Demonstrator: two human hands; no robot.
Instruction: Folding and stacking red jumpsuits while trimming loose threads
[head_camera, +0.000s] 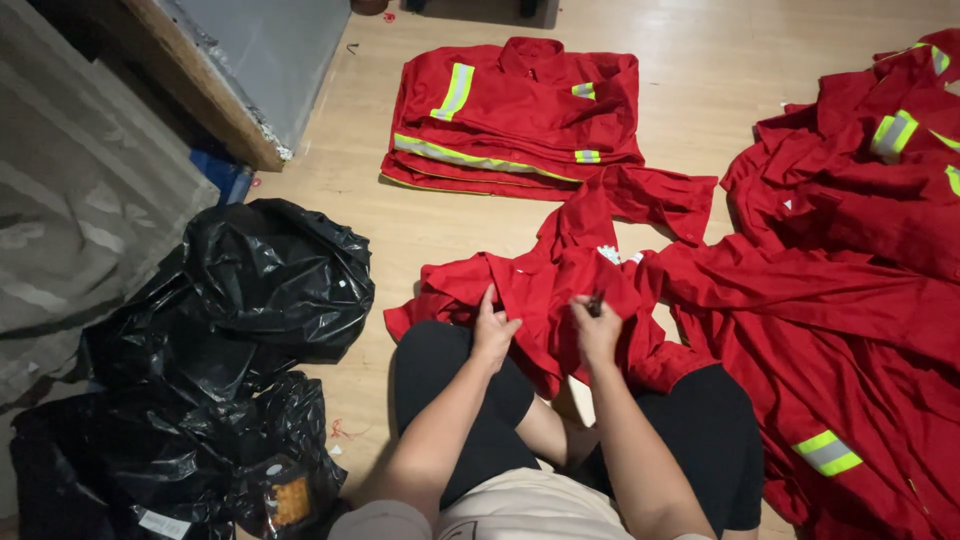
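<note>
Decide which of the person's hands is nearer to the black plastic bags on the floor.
Left. The left hand rests on the red garment on the side towards the black plastic bags; the right hand grips the cloth farther from them.
</note>
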